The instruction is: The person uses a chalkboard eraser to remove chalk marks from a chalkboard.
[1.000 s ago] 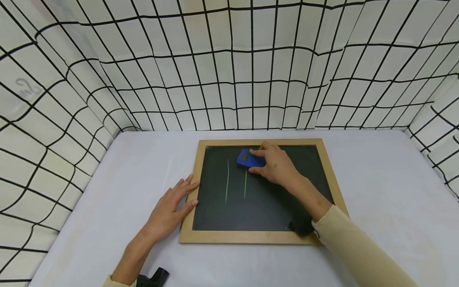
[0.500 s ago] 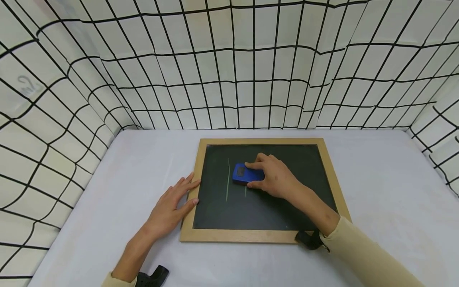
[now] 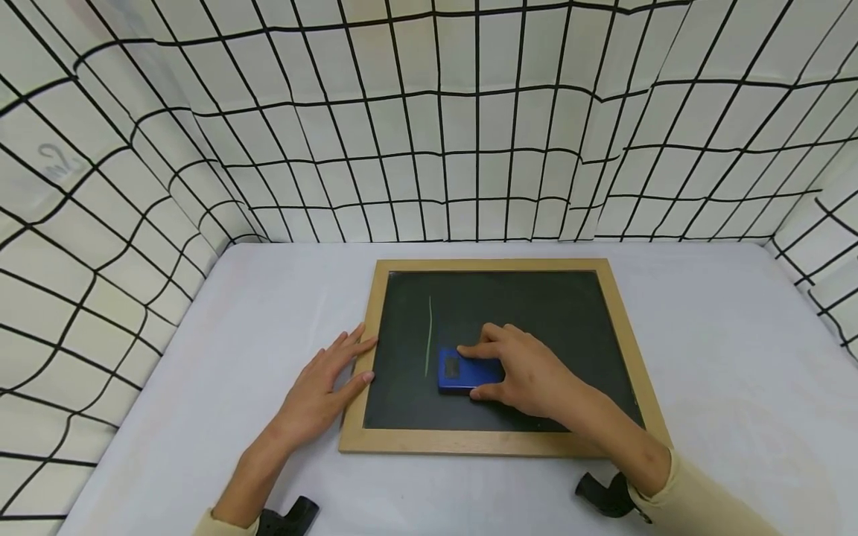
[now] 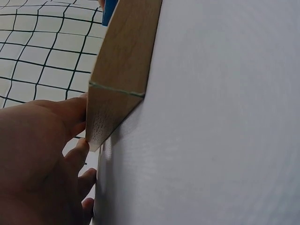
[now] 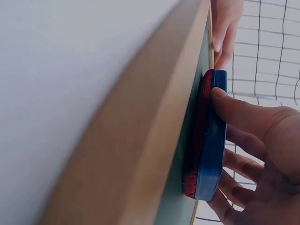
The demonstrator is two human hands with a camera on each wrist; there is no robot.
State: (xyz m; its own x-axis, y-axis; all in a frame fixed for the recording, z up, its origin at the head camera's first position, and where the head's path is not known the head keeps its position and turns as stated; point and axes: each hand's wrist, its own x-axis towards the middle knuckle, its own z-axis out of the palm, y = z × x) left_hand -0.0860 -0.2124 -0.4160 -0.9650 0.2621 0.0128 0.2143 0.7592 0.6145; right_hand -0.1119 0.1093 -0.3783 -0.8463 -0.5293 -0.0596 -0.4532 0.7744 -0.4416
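Note:
A chalkboard (image 3: 536, 313) with a pale wooden frame (image 3: 469, 443) lies on the white-covered table. One thin green chalk line (image 3: 429, 335) shows on its left part. My right hand (image 3: 526, 368) grips a blue chalkboard eraser (image 3: 454, 372) between thumb and fingers, low on the middle of the board. In the right wrist view the dark red felt side (image 5: 199, 136) of the eraser faces the board surface. My left hand (image 3: 328, 380) rests at the frame's left edge, fingers spread and fingertips touching the wood. The left wrist view shows that hand beside the frame corner (image 4: 115, 103).
White walls with a black wire grid (image 3: 442, 126) rise behind and on both sides of the table (image 3: 724, 357). Black wrist-worn devices sit at the left wrist (image 3: 291, 517) and the right wrist (image 3: 606, 495).
My right hand has drawn the eraser down the board toward me. The right-hand chalk line along its path no longer shows. My left hand has stayed at the frame.

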